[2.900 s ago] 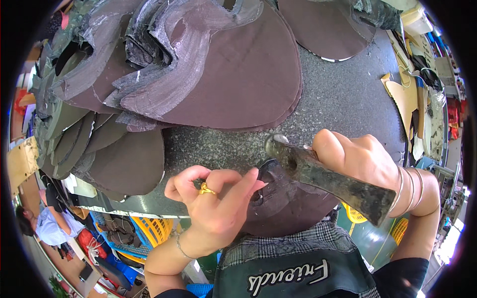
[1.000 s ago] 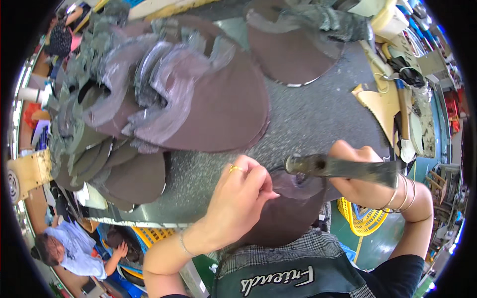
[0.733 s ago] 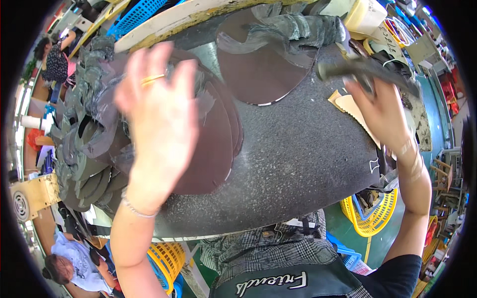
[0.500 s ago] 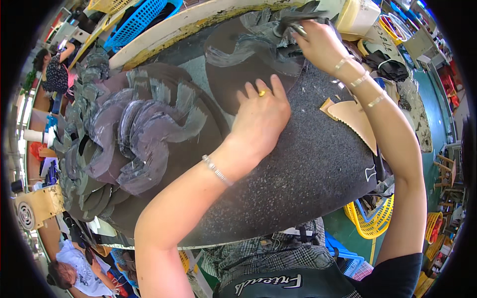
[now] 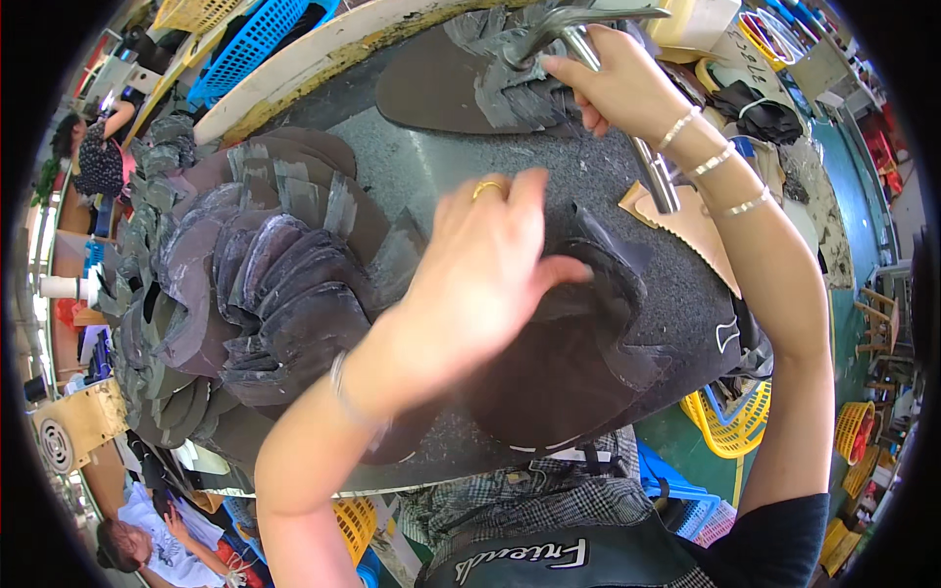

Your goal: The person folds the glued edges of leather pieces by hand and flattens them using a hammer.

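Observation:
My right hand (image 5: 622, 83) grips a metal hammer (image 5: 659, 176) with a long curved head (image 5: 559, 29). Just left of it, a flat dark brown piece (image 5: 431, 88) with a grey, smeared end lies on the dark work board (image 5: 392, 157). My left hand (image 5: 480, 255) is blurred, raised over the board with the thumb spread from the fingers and nothing seen between them. Below and right of it lies another dark piece (image 5: 559, 382), its upper edge curled and blurred. A large overlapping pile of similar dark pieces (image 5: 284, 274) is at the left.
A tan piece with a zigzag edge (image 5: 691, 230) lies right of centre, near a white wire clip (image 5: 726, 336). A blue basket (image 5: 255, 59) stands beyond the board; a yellow basket (image 5: 730, 421) is below its right edge. Two people (image 5: 103, 152) are at the far left.
The hammer has risen and turned, its handle now showing. My left hand has moved left and lower. A dark piece now lies at the near side, and the pile's front has more pieces.

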Motion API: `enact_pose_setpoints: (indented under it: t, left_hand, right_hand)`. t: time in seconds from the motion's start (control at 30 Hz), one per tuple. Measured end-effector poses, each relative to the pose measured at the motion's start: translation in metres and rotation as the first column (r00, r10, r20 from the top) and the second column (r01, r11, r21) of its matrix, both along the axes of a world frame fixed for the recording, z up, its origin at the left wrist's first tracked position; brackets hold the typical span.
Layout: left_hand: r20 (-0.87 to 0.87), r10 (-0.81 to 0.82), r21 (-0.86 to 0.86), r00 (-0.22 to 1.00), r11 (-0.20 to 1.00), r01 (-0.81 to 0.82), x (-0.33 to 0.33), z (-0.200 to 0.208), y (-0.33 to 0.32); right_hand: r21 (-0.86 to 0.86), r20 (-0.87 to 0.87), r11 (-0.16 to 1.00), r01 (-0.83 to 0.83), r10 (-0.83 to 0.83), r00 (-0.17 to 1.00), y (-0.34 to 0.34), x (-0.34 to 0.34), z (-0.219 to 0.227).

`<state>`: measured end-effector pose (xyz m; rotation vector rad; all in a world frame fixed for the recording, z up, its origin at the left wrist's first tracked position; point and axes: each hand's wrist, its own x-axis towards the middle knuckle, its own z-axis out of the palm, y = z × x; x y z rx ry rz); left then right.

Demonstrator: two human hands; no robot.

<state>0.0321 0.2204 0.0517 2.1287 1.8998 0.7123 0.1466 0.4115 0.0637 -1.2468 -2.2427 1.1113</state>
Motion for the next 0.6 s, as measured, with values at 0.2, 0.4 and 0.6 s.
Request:
enact_pose_setpoints:
  t: [0.2,0.4,0.6]
  left_hand:
    - [0.432,-0.043,-0.147,0.901,0.982,0.117,0.017,0.001,-0.017]
    - [0.741,0.132,-0.166,0.658,0.986,-0.011,0.019,0.017,-0.066]
    - [0.639,0.059,-0.167,0.767,0.984,0.064,0.022,0.015,-0.118]
  right_hand:
    - [-0.131,-0.246,0.981,-0.146,0.111,0.963,-0.058,0.052,0.018]
    - [-0.414,-0.110,0.891,-0.185,0.152,0.982,-0.117,0.091,0.013]
    - [-0.186,-0.173,0.927,-0.325,0.295,0.940,-0.143,0.072,0.014]
